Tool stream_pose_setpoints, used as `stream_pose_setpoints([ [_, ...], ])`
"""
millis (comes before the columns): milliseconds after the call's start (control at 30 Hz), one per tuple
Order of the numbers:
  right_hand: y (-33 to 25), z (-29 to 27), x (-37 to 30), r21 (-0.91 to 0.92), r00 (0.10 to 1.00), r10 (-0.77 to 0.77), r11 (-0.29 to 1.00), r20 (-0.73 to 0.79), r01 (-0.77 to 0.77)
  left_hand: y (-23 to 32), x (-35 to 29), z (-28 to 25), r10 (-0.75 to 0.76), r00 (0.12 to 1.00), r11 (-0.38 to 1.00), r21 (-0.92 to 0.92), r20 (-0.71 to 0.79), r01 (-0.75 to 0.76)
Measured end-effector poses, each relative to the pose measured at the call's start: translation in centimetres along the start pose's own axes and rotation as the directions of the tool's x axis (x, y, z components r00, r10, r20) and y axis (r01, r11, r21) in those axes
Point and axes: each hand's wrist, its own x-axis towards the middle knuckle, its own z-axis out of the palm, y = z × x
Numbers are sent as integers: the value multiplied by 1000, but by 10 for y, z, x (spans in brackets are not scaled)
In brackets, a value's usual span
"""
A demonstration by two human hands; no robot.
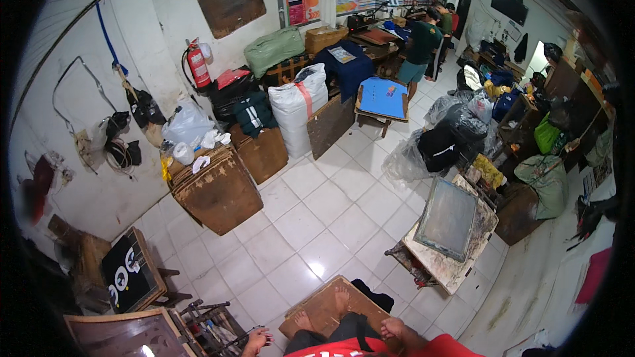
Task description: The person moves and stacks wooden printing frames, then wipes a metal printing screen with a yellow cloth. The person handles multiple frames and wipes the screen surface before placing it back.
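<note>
My left hand is held out at the lower edge with its fingers apart, beside a dark metal rack with long tools lying in it. Nothing shows between those fingers. My right hand is curled closed over my right thigh, and I see nothing sticking out of it. Under my bare feet lies a brown wooden board. Against its right side rests a black cloth. Left of the rack stands a wood-framed screen, partly cut off by the picture's rim.
A black printed shirt lies on a small stand at left. On the right, a framed screen rests on a stained table. Brown boards, a white sack and plastic bags line the tiled floor. People stand farther back.
</note>
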Motion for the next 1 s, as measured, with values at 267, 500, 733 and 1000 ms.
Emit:
stream_pose_setpoints([
  [267, 140, 17, 6, -146, 996, -56, 987, 64, 65, 0, 2, -50, 130, 966, 983, -101, -224, -155],
  [500, 102, -29, -32, 126, 989, -117, 984, -93, 128, -32, 15, -17, -114, 952, 993, -48, -283, 105],
  [733, 173, -7, -97, 476, 988, -5, 876, -156, 80, 74, 30, 94, -98, 970, 886, 464, 221, -16],
  [1000, 249, 96, -133, 692, 919, 257, 722, -299, 23, 258, 37, 223, 289, 911, 831, 395, 295, -392],
])
